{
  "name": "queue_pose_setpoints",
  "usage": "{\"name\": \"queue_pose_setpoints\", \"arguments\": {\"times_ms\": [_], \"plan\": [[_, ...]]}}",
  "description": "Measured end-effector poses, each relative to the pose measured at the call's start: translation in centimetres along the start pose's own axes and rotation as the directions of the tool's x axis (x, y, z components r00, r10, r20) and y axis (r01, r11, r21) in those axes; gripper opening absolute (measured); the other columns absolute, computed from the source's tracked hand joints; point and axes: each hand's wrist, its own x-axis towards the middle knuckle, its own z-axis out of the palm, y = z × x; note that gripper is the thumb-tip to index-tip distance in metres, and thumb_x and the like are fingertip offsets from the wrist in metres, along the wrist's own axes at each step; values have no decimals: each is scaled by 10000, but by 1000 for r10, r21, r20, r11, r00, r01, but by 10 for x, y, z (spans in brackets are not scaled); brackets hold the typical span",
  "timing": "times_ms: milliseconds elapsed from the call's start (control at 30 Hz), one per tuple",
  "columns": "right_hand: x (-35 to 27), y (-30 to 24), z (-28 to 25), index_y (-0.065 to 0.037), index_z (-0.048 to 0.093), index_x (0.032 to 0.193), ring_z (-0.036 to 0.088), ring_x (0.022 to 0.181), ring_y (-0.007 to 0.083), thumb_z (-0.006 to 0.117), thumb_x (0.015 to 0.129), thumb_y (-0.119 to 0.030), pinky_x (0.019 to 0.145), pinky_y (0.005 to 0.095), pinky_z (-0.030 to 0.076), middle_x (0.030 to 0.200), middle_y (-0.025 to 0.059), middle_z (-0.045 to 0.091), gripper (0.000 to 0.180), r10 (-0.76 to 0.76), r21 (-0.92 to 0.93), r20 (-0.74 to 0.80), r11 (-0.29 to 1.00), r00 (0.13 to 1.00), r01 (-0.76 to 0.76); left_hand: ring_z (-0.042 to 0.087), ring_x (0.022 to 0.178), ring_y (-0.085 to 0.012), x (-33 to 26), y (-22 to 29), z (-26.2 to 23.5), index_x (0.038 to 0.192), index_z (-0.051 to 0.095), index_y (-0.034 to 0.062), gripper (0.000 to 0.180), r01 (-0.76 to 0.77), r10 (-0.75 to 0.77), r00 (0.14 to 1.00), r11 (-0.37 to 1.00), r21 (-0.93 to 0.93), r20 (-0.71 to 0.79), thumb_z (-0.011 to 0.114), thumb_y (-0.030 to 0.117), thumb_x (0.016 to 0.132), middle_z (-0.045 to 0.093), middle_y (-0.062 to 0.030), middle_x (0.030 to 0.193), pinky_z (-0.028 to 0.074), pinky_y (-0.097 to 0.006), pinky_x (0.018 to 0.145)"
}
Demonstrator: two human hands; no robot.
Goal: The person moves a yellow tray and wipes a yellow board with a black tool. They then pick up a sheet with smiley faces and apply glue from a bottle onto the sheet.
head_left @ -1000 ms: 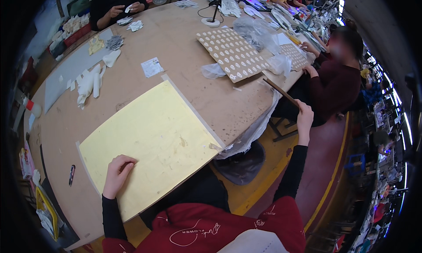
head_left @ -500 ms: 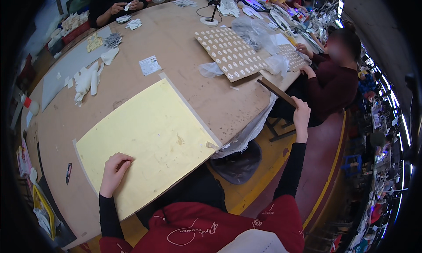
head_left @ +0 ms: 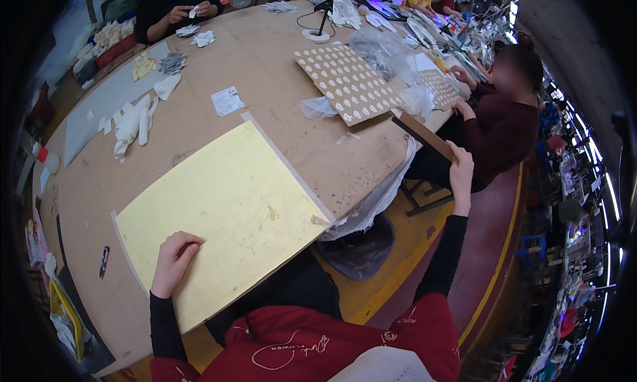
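Off the right edge of the brown-topped desk [head_left: 279, 70], one flat, narrow brown board [head_left: 424, 135] with straight sides, held out at a slant. Broad face medium brown, plain and matt; a darker band runs along its lower side. Cannot tell whether wood or card. Near end sits in the person's right hand [head_left: 461, 170], fingers and thumb clamped on it; far end points up and left, near the desk's edge, close to a tan card sheet set with rows of small white ovals [head_left: 345, 83]. Whether the two touch is unclear.

Left hand [head_left: 174, 257] rests on a large pale-yellow rectangular sheet [head_left: 212, 196], toward its near left part. Fingers curled in, tips close to the thumb; cannot tell if anything is pinched there. Sheet lies flat at the desk's near edge, bordered by greyish strips along its left and right sides. Surface scuffed, with small specks, a tan smudge right of centre and a worn patch at the right corner.

Beyond the sheet's far corner, a small white printed slip [head_left: 227, 101]; to its left, a dark slim marker [head_left: 104, 262], well apart from the left hand.
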Motion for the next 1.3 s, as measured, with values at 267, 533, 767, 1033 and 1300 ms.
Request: {"name": "queue_pose_setpoints", "arguments": {"times_ms": [267,533,767,1033,1300], "plan": [[-15,-23,56,-64,698,1069,593,912,307,527,835,56,853,373,469,968,118,675,313,-166,223,47,963,985,152,589,851,-210,3,3,-1,940,650,-12,98,-36,36,999,999,16,9,590,4,865,634,-94,882,461,-302,788],[-8,-36,49,-56,694,1080,603,946,276,550,841,54,848,334,481,981,118,682,301,-99,440,85,896,991,51,577,838,-232,2,0,0,945,659,7,103,-17,17,1000,1000,1,-3,602,33,864,647,-95,878,444,-322,790],[-5,-87,64,-49,693,1045,600,989,289,515,811,71,906,349,456,1004,112,679,318,-369,516,236,832,899,206,594,853,-207,2,2,-1,947,648,-12,98,-28,28,1000,1000,-5,10,585,6,874,635,-95,887,462,-305,791],[-9,-73,49,-51,700,805,586,735,227,564,696,37,737,329,466,753,72,663,195,-248,481,32,853,968,203,600,862,-195,1,3,-1,953,646,-17,103,-3,3,1000,1000,-18,15,579,-7,877,635,-92,901,470,-294,796],[-8,-135,67,-73,704,844,571,775,202,741,763,-137,801,337,368,772,30,648,110,-338,365,-25,873,941,323,594,849,-221,0,-1,2,953,654,-1,108,6,-6,1000,998,-61,-2,590,3,866,644,-97,888,462,-309,786]]}}
